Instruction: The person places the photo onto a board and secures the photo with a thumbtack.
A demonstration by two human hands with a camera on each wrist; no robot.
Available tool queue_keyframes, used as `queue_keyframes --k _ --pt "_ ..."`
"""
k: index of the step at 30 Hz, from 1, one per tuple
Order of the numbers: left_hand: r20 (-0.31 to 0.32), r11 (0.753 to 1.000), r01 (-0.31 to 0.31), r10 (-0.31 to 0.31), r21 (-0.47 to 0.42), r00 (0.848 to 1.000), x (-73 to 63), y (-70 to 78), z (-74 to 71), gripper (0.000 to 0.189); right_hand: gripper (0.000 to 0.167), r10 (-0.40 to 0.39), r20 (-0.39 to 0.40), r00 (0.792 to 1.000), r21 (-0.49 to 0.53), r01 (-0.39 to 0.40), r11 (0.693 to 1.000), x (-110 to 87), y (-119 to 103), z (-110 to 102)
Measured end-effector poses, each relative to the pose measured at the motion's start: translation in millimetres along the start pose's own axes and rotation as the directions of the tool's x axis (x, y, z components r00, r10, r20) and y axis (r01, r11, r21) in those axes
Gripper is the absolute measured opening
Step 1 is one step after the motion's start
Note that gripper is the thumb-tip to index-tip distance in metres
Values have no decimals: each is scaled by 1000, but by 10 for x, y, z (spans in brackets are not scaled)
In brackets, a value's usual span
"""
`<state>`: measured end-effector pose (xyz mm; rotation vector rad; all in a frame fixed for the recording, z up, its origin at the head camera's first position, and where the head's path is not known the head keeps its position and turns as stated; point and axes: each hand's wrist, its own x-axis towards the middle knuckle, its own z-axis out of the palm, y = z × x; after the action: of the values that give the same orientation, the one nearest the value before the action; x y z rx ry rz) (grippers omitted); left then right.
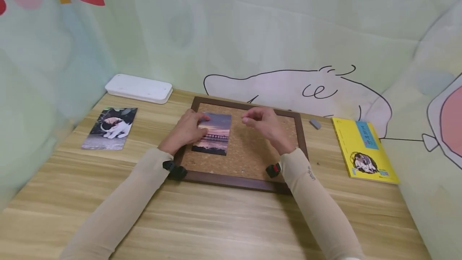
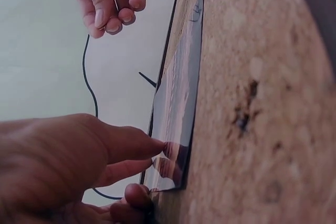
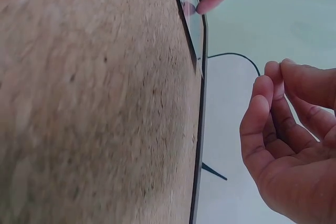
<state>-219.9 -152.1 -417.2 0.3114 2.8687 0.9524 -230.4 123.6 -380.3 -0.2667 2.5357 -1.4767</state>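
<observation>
A sunset photo [image 1: 216, 133] lies on the left part of a brown-framed corkboard [image 1: 252, 151]. My left hand [image 1: 187, 129] rests at the photo's left side, thumb and fingertips pressing on the print. In the left wrist view those fingers [image 2: 131, 145] reach out fairly straight onto the photo's surface. Above the cork, right of the photo, hovers my right hand [image 1: 267, 125]. Its thumb and fingertips [image 3: 273, 69] meet in a pinch, the other fingers curled; I cannot tell whether something tiny is between them.
Another photo, of a cat [image 1: 112, 128], lies on the wooden table [image 1: 223, 220] at left. Behind it is a white case [image 1: 138, 88]. Right of the board sit a small grey block [image 1: 315, 123] and a yellow book [image 1: 364, 151]. A printed curtain [image 1: 252, 31] hangs behind the table.
</observation>
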Motion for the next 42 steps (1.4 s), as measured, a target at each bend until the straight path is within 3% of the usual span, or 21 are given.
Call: queue_keyframes --k 22,42 --pt "-4 1000 -18 18 3 1000 26 43 12 46 21 17 93 996 -44 -13 999 292 -163 208" --pt "0 1000 -7 7 2 1000 -2 23 -23 47 7 -16 170 985 -126 37 991 541 -138 454"
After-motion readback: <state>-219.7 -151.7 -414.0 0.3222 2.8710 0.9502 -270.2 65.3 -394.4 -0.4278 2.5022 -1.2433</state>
